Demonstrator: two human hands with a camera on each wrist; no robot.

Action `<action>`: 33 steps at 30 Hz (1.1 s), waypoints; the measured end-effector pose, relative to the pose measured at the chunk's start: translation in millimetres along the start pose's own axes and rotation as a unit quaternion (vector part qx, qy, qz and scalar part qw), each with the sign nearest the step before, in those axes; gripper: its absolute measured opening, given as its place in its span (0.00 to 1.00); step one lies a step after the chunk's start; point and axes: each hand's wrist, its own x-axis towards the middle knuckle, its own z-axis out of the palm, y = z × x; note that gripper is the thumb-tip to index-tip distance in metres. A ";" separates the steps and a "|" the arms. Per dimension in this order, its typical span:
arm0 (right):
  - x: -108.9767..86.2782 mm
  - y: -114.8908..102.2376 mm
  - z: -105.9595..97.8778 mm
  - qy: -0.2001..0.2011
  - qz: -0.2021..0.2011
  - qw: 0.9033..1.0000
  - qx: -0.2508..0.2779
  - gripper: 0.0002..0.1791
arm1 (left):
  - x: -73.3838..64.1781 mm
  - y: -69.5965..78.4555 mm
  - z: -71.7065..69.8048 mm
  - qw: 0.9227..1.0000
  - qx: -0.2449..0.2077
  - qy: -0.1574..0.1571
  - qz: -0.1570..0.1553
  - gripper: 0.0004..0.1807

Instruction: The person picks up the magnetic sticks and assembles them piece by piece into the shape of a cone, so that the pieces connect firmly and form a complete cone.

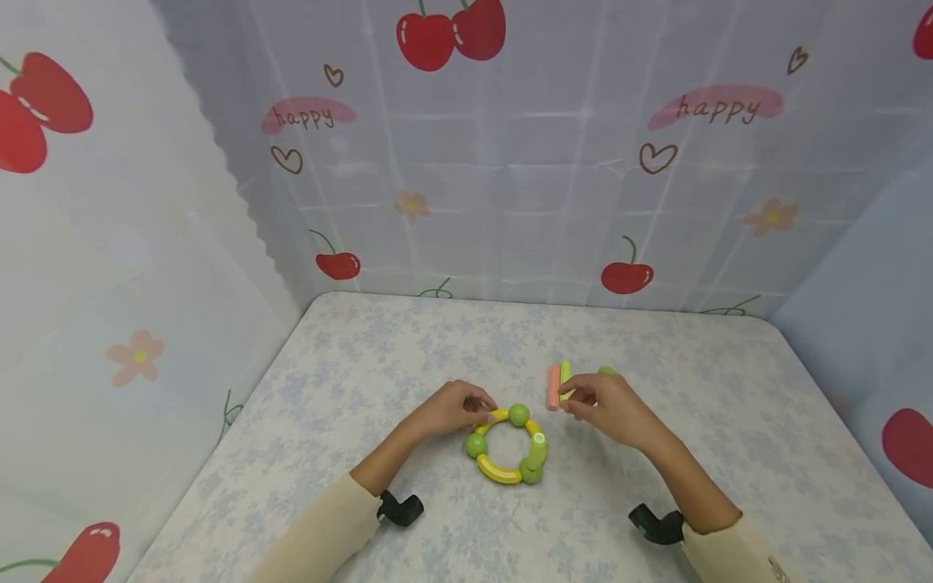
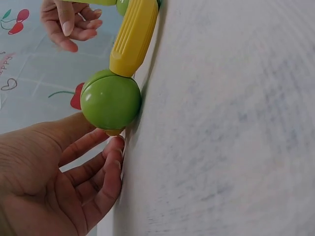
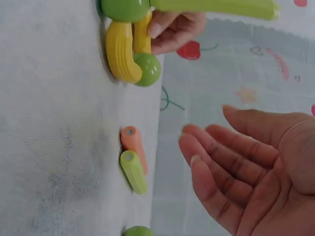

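A ring of curved yellow rods (image 1: 499, 472) and green balls (image 1: 519, 415) lies on the table. From its near right ball a light green stick (image 1: 538, 450) stands up. At the ring's far left, my left hand (image 1: 453, 407) pinches a yellow rod between thumb and fingers; the left wrist view shows a green ball (image 2: 110, 101) partly covering that grip. My right hand (image 1: 601, 405) hovers with loosely bent fingers and nothing in them. Just beyond its fingertips lie an orange stick (image 3: 134, 145) and another light green stick (image 3: 134, 173), side by side.
Another green ball (image 1: 607, 370) lies behind my right hand, mostly hidden by it in the head view. The table (image 1: 408, 340) has a pale flowered cover. Printed curtains (image 1: 496, 186) hang along its back and sides.
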 end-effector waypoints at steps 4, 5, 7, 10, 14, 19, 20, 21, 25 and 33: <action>12.1 7.3 1.4 0.044 0.039 0.998 0.028 0.12 | -2.0 -5.1 1.3 1.000 -0.016 0.001 -0.003 0.10; 14.8 8.7 2.0 0.053 0.047 0.997 0.034 0.12 | -2.4 -6.2 1.2 1.000 -0.024 0.000 -0.005 0.10; 20.3 11.6 3.2 0.074 0.060 0.994 0.044 0.11 | -3.0 -8.2 0.9 0.999 -0.043 -0.002 -0.008 0.10; 28.6 16.5 3.9 0.096 0.070 0.992 0.044 0.10 | -3.6 -10.6 0.4 0.998 -0.059 -0.005 -0.015 0.11; 37.8 22.6 5.3 0.106 0.096 0.989 0.038 0.11 | -4.1 -12.7 0.6 0.998 -0.062 -0.008 -0.021 0.12; 47.9 27.7 9.7 0.106 0.123 0.987 0.010 0.14 | -4.7 -12.5 0.4 0.997 -0.069 -0.002 -0.019 0.11; 49.8 28.1 10.7 0.105 0.130 0.986 0.004 0.15 | -4.8 -12.3 0.4 0.997 -0.071 0.000 -0.019 0.11; 51.4 27.8 11.6 0.102 0.137 0.985 -0.006 0.15 | -4.7 -12.2 0.6 0.997 -0.073 0.001 -0.019 0.10; 55.5 28.2 16.2 0.082 0.177 0.980 -0.052 0.18 | -4.2 -12.0 2.7 0.997 -0.076 0.003 -0.022 0.11; 54.9 33.6 22.1 0.062 0.191 0.976 -0.079 0.18 | -4.6 -12.4 6.4 0.996 -0.086 0.014 -0.030 0.11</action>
